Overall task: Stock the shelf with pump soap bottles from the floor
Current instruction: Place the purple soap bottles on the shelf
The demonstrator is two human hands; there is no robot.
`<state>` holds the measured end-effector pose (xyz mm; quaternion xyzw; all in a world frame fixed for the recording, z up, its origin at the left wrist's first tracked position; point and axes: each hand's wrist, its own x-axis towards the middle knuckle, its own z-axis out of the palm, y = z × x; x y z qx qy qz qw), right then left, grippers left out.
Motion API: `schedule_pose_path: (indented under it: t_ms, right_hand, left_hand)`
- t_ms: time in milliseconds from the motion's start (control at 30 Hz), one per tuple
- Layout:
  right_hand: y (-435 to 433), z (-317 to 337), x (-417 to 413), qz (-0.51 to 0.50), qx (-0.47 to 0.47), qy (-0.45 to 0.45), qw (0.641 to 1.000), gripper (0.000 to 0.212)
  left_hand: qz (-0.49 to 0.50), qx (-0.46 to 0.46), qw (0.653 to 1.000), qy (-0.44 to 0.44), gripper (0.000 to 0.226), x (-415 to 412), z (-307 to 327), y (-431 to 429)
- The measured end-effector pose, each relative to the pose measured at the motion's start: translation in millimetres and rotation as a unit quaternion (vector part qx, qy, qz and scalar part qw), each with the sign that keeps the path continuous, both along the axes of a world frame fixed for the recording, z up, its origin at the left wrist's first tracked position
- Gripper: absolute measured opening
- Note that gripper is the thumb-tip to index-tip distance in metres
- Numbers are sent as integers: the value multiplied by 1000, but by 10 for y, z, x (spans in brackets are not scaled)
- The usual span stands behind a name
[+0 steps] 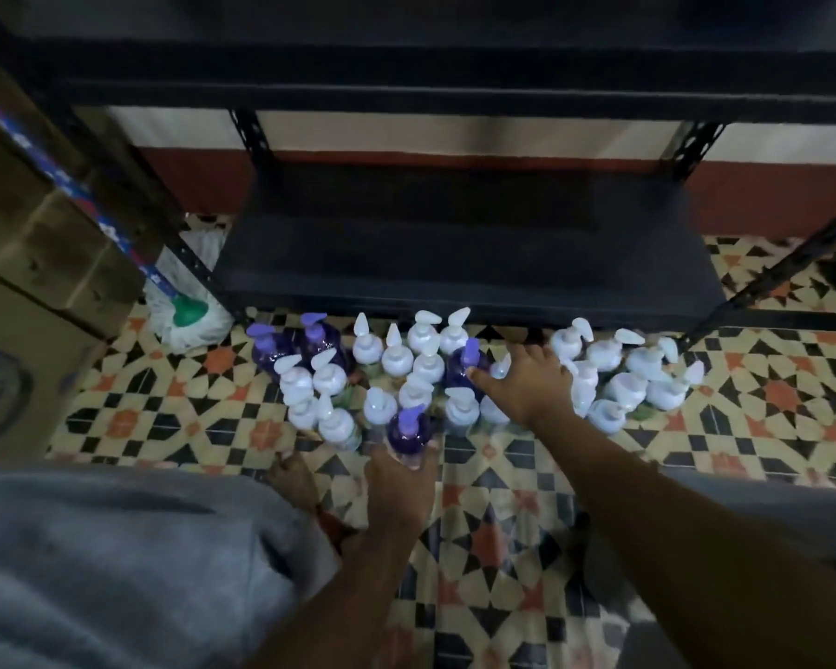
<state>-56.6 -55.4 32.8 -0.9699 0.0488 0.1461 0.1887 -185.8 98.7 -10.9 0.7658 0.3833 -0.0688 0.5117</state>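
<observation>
Head view looked down at the patterned tile floor (503, 523), where I saw the pump soap bottles (421, 364) standing upright in a tight cluster just in front of the black shelf (469, 263). Most had white pumps; two purple ones (300, 345) stood at the left back corner, and a separate group of white-pump bottles (618, 374) stood to the right, also near the shelf edge. The left hand (399, 480) gripped the front purple bottle (409, 429) low on its body, fingers on one side and thumb on the other, curled around it; the bottle was upright at the near edge of the cluster. Several rows of white-pump bottles stood between this bottle and the lowest shelf board. The right hand (527, 383) lay over the tops of bottles in the gap between the two groups, its thumb spread out and touching another purple bottle (469, 369), with a white pump head (501, 366) showing between thumb and forefinger; whether these fingers were clamped on anything I could not tell. Above, the upper shelf rail (454, 74) crossed the whole view. By the left shelf post leaned a mop (189, 311) with a green head, and cardboard boxes (35, 263) stood further left. A grey-clothed knee (117, 572) filled the near left corner, with a bare foot (293, 475) just beside the left hand.
</observation>
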Motion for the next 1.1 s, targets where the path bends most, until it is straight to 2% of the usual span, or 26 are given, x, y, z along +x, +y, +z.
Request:
schedule_pose_path:
  t_ms: [133, 233, 400, 567, 667, 833, 1000, 1100]
  right_hand:
    - [18, -281, 301, 60, -61, 32, 996, 89]
    - [18, -472, 470, 102, -98, 37, 989, 88]
    - [56, -657, 665, 151, -147, 49, 976, 72]
    - [168, -747, 717, 150, -201, 46, 967, 74]
    - [228, -762, 731, 137, -210, 45, 967, 76]
    - [291, -770, 743, 137, -215, 61, 965, 74]
    - [299, -754, 712, 127, -180, -14, 975, 56]
    - [282, -666, 687, 109, -154, -37, 981, 55]
  left_hand:
    - [48, -39, 998, 23, 59, 249, -251, -74]
    - [80, -40, 994, 59, 77, 383, -443, -120]
    - [167, -59, 981, 77, 74, 544, -571, -182]
    - [193, -63, 977, 59, 80, 590, -709, -181]
    - [195, -41, 978, 55, 84, 598, -735, -184]
    - [202, -12, 976, 83, 68, 635, -711, -162]
    - [174, 13, 980, 101, 62, 603, -644, -62]
    - [147, 34, 984, 99, 61, 538, -523, -15]
